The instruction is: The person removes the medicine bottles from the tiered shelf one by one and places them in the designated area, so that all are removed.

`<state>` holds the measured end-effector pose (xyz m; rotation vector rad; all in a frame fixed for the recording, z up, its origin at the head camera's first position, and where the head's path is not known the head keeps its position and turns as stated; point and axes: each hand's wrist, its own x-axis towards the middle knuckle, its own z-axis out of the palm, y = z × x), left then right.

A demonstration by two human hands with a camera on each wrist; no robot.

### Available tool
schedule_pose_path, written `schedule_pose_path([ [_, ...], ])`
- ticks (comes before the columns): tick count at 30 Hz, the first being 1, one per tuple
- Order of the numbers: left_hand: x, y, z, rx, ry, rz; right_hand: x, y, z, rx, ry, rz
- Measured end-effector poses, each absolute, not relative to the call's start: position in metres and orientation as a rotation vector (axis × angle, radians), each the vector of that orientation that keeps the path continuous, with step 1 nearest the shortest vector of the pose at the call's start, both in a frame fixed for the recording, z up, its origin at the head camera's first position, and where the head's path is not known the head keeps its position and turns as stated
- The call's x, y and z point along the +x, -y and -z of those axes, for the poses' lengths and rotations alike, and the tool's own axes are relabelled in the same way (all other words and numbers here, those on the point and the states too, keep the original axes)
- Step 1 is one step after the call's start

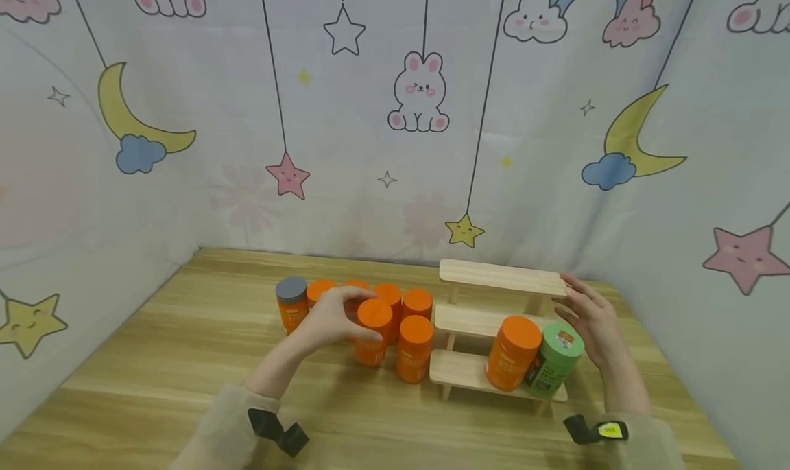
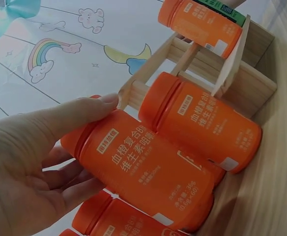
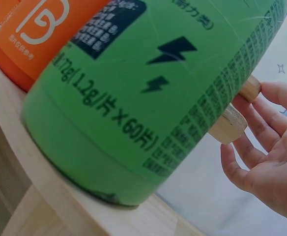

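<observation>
Left hand (image 1: 336,315) curled round an orange bottle (image 1: 373,331) left of the wooden rack (image 1: 501,276), steadying it; right hand (image 1: 591,319) relaxed, fingers straight beside the rack's end, grasping nothing.

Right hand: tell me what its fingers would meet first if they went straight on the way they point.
The right hand is open beside the green bottle, its fingers pointing up and back along the end of the wooden shelf. They would likely meet the shelf's end first; depth is unclear, so they may already touch it.
</observation>
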<state>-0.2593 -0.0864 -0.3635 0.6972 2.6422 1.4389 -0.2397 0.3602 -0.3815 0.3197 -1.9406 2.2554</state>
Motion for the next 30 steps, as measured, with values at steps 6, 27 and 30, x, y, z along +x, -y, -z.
schedule_pose_path([
  [6,-0.259,0.081,0.369,0.739,-2.714,-1.357,-0.24,-0.36,0.38,0.305,1.942,-2.258],
  [27,-0.256,0.072,0.377,0.708,-2.74,-1.285,-0.239,-0.358,0.379,0.289,1.928,-2.278],
  [30,-0.256,0.072,0.378,0.697,-2.743,-1.279,-0.239,-0.358,0.379,0.291,1.932,-2.275],
])
